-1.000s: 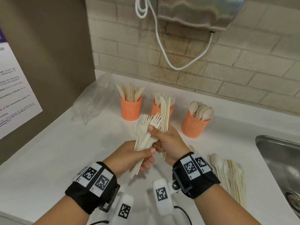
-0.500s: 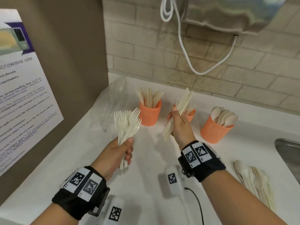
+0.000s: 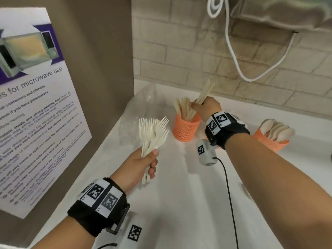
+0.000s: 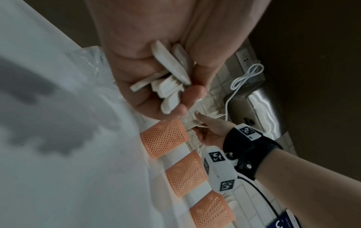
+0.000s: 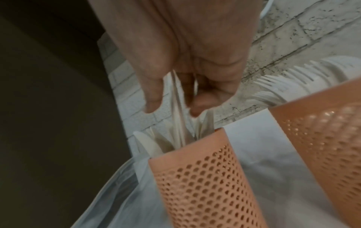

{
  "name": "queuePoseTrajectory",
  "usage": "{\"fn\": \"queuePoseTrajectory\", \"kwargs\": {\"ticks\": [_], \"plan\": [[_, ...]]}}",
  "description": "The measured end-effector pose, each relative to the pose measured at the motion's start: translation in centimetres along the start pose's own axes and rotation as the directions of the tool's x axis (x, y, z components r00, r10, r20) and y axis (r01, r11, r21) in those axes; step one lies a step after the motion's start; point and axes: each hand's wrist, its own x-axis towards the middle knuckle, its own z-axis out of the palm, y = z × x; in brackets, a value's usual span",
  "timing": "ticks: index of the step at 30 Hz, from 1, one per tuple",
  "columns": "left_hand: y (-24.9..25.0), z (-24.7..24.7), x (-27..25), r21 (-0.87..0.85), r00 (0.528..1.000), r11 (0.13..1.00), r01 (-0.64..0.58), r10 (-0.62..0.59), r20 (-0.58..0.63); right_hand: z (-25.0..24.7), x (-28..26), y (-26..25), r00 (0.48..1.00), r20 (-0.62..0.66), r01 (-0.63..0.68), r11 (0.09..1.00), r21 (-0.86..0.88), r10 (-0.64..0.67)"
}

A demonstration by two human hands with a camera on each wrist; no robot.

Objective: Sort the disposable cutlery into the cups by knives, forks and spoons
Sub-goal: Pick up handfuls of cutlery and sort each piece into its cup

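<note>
My left hand [image 3: 152, 160] grips a bundle of white plastic forks [image 3: 154, 132] by the handles, tines up, above the counter and left of the cups. In the left wrist view the fork handles [image 4: 170, 77] sit inside my curled fingers. My right hand [image 3: 195, 106] pinches several knives [image 3: 204, 92] over the left orange mesh cup [image 3: 186, 128], which holds other knives. In the right wrist view the knives [image 5: 175, 108] reach down into that cup [image 5: 195, 177]. The right orange cup [image 3: 271, 139] holds spoons [image 3: 276, 128]. My right wrist hides the middle cup in the head view; the right wrist view shows it [image 5: 322, 146] holding forks [image 5: 293, 77].
A crumpled clear plastic bag [image 3: 136, 112] lies on the white counter [image 3: 179, 194] behind and left of the knife cup. A brown panel with a microwave poster [image 3: 36, 105] closes off the left side. A steel dispenser [image 3: 278, 11] and a white cable [image 3: 233, 51] hang on the brick wall.
The hands have parted. My right hand carried the knives from mid-counter to the left cup and lowered them in. My left hand moved left with the forks.
</note>
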Motion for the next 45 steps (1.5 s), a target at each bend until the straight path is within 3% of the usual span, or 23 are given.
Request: {"fn": "queuePoseTrajectory", "kwargs": {"ticks": [3, 6, 8, 10, 12, 14, 21, 29, 30, 33, 35, 40, 45], "plan": [[0.1, -0.4, 0.5, 0.015, 1.0, 1.0, -0.014, 0.014, 0.019, 1.0, -0.4, 0.4, 0.99, -0.13, -0.049, 0.999, 0.011, 0.05], [0.0, -0.5, 0.9, 0.027, 0.999, 0.999, -0.028, 0.027, 0.04, 1.4, -2.6, 0.7, 0.963, -0.27, 0.073, 0.975, 0.21, -0.014], [-0.2, -0.3, 1.1, 0.003, 0.998, 1.0, -0.023, 0.023, 0.062, 1.7, -5.1, 0.5, 0.982, -0.181, 0.111, 0.945, 0.308, -0.056], [-0.2, 0.1, 1.1, -0.043, 0.997, 0.999, -0.009, 0.012, 0.077, 2.4, -8.2, 0.2, 0.996, 0.036, 0.061, 0.912, 0.405, -0.083], [-0.2, 0.6, 0.9, -0.074, 0.996, 0.997, -0.003, 0.009, 0.086, 3.2, -10.9, 0.1, 0.969, 0.226, -0.022, 0.87, 0.492, -0.103], [-0.3, 1.2, 0.7, -0.083, 0.995, 0.996, -0.01, 0.018, 0.097, 4.0, -12.7, 0.4, 0.938, 0.316, -0.055, 0.838, 0.543, -0.143], [-0.6, 1.9, -0.2, -0.121, 0.984, 0.993, -0.006, 0.028, 0.177, 4.7, -14.8, 0.6, 0.977, 0.213, -0.186, 0.61, 0.771, 0.029], [-1.5, 2.0, -0.2, -0.035, 0.993, 0.999, -0.011, 0.015, 0.114, 3.5, -15.4, -0.2, 0.972, 0.139, -0.196, 0.328, 0.924, 0.189], [-1.5, 1.9, -0.2, -0.009, 0.994, 1.0, -0.016, 0.017, 0.107, 3.5, -15.4, -0.3, 0.973, 0.146, -0.198, 0.324, 0.925, 0.178], [-1.4, 2.1, -0.4, 0.029, 0.987, 0.999, -0.046, 0.041, 0.154, 4.0, -15.8, -0.4, 0.977, 0.206, -0.202, 0.499, 0.842, 0.047], [-1.2, 2.3, -0.7, 0.052, 0.98, 0.995, -0.085, 0.075, 0.185, 4.3, -16.3, -0.4, 0.962, 0.273, -0.213, 0.556, 0.803, -0.025], [-1.0, 2.4, -1.0, 0.028, 0.979, 0.993, -0.118, 0.111, 0.169, 4.7, -16.7, -0.1, 0.951, 0.307, -0.245, 0.509, 0.825, -0.04], [-1.2, 2.7, -1.0, -0.032, 0.985, 0.997, -0.076, 0.08, 0.15, 5.2, -17.0, 0.1, 0.97, 0.243, -0.215, 0.47, 0.856, 0.0]]}}
